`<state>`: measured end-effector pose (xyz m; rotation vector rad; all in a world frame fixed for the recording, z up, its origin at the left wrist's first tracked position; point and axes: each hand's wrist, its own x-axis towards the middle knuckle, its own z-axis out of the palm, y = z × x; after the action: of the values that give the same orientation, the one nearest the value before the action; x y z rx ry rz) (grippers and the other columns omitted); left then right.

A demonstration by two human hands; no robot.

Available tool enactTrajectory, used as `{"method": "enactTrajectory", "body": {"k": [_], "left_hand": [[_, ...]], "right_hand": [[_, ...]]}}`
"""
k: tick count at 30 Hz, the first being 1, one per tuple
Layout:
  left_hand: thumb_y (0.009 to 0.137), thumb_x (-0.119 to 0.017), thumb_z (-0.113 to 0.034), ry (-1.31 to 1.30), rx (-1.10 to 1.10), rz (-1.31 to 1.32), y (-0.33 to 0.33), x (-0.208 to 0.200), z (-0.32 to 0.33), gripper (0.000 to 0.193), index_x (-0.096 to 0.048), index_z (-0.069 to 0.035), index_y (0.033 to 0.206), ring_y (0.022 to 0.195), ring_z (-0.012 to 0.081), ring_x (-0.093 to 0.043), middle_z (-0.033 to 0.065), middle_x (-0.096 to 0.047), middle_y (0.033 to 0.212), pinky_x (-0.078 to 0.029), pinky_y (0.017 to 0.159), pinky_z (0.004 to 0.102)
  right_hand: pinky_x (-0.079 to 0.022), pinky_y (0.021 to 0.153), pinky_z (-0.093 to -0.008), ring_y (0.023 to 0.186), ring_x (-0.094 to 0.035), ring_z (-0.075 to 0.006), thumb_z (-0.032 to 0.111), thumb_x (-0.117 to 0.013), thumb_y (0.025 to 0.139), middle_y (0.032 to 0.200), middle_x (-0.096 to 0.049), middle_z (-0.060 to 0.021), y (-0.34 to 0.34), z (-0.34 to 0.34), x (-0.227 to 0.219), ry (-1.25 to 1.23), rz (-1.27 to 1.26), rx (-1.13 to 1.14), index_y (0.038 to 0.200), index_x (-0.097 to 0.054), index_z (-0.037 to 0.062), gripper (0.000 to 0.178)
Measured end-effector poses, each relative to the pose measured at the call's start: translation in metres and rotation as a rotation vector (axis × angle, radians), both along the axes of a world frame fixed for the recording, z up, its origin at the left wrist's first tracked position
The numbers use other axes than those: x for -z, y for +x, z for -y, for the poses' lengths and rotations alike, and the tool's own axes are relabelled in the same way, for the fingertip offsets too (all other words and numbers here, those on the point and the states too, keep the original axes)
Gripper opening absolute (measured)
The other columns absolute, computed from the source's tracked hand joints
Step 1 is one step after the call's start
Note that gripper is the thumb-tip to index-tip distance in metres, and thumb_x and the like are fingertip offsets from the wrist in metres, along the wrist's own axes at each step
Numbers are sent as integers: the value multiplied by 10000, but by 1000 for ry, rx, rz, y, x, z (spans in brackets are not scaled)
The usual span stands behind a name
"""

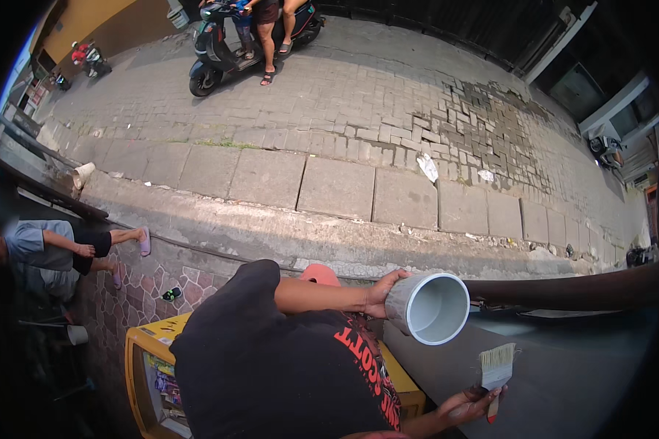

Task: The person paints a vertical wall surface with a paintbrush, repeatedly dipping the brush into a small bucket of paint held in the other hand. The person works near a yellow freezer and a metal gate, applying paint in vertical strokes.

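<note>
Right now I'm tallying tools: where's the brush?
In the head view, the brush is at lower right, in the right hand, below and right of the pale bucket in the left hand.

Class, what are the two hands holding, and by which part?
Left hand: the grey tub, gripped by its outer wall. Right hand: the paintbrush, held by its handle.
</note>
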<state>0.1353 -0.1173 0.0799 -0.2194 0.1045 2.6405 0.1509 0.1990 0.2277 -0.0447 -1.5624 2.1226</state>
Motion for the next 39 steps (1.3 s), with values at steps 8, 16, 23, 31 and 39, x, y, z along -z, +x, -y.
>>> {"method": "enactTrajectory", "body": {"k": [8,16,23,31,39], "left_hand": [[958,-424,-569,-50,-386,-16,49,-15,61,657,-626,-113,1385,1154,276,-673,101,-684,1317,-515,1012,514],[940,-440,-611,-54,-562,-25,70,-30,107,695,-599,-123,1409,1199,316,-649,121,-653,1354,-504,1013,578],[951,-454,-565,-13,-530,-137,53,-36,131,647,-623,-110,1379,1189,284,-655,107,-668,1332,-504,1037,504],[970,-422,-562,42,-400,-212,29,-17,117,636,-640,-117,1369,1154,258,-667,92,-686,1301,-508,1034,467],[973,-404,-570,29,-352,-212,28,-18,102,658,-613,-121,1407,1216,270,-636,94,-660,1356,-482,1069,487]], "right_hand": [[-480,943,-275,1226,-590,-167,168,-615,1055,1386,-606,-98,-74,75,59,-30,250,-403,1399,-553,-11,393],[-471,968,-284,1271,-556,-175,227,-609,1067,1433,-563,-104,-112,135,23,-36,87,-460,1417,-528,-7,429],[-428,1080,-319,1328,-519,-198,277,-604,1069,1477,-520,-114,-96,174,24,-46,119,-642,1444,-496,7,474],[-395,1114,-352,1369,-475,-224,322,-550,1092,1492,-489,-122,-65,175,-12,49,113,-479,1440,-493,7,473],[-432,1056,-417,1221,-550,-284,342,-551,1084,1341,-575,-161,-42,169,-14,154,100,-408,1347,-543,2,430]]}}
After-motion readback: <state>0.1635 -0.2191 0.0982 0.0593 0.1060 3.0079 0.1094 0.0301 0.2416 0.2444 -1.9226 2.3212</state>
